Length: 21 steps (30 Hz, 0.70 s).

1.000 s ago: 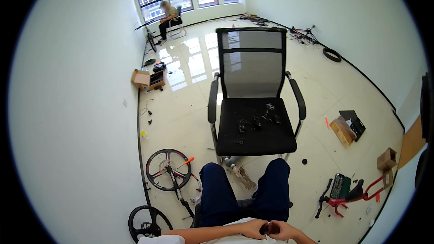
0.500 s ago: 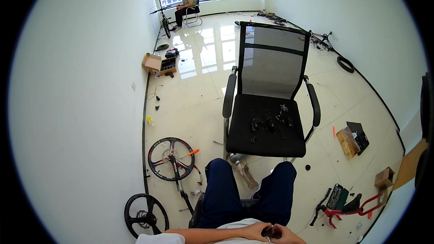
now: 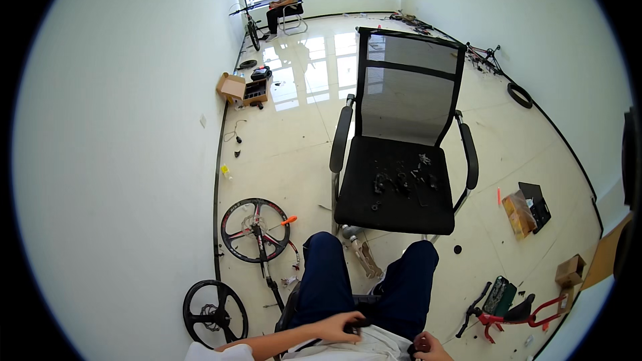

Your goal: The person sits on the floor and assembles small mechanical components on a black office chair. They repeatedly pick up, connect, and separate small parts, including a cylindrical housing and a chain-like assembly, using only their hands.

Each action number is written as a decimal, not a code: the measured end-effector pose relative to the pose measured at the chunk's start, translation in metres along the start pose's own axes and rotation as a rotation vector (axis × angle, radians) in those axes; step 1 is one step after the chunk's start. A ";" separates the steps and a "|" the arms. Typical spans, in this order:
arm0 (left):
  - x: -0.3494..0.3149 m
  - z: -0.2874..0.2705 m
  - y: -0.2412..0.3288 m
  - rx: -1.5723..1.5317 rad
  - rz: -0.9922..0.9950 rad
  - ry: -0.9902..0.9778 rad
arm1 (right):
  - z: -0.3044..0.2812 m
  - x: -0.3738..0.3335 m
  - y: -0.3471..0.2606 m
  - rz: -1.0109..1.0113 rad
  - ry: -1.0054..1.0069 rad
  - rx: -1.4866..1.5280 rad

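I see an open brown cardboard box (image 3: 231,85) by the left wall and a smaller one (image 3: 570,270) at right. My left hand (image 3: 338,327) pinches a small dark part (image 3: 361,324) at my lap; my right hand (image 3: 428,347) looks clenched, perhaps on something, hard to tell.

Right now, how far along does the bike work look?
Already stripped: two wheels lie on the floor and small parts sit on the black chair. In hand: left hand grips a small dark piece; right hand is partly cut off. Nothing looks reassembled.
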<state>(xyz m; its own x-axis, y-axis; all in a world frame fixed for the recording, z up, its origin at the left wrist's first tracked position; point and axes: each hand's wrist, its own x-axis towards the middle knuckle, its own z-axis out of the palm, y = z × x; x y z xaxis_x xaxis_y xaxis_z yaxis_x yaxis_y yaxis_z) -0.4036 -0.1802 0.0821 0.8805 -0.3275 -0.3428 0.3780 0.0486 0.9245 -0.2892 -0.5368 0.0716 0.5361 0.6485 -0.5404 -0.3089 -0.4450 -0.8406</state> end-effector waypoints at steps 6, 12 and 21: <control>-0.092 -0.065 -0.052 0.435 -0.346 0.926 | -0.033 -0.032 0.005 0.217 0.198 -0.388; -0.122 -0.069 -0.037 0.709 -0.522 0.692 | -0.036 -0.011 -0.005 0.320 0.056 -0.846; -0.129 -0.087 0.325 1.056 0.957 1.187 | -0.098 -0.078 -0.318 -0.901 0.957 -0.949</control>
<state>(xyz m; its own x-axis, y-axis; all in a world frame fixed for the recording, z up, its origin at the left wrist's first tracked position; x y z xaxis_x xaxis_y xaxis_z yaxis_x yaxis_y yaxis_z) -0.3692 -0.0403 0.4118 0.5502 0.2273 0.8035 -0.2106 -0.8934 0.3968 -0.1558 -0.5070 0.3848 0.6446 0.4557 0.6138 0.7351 -0.5901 -0.3339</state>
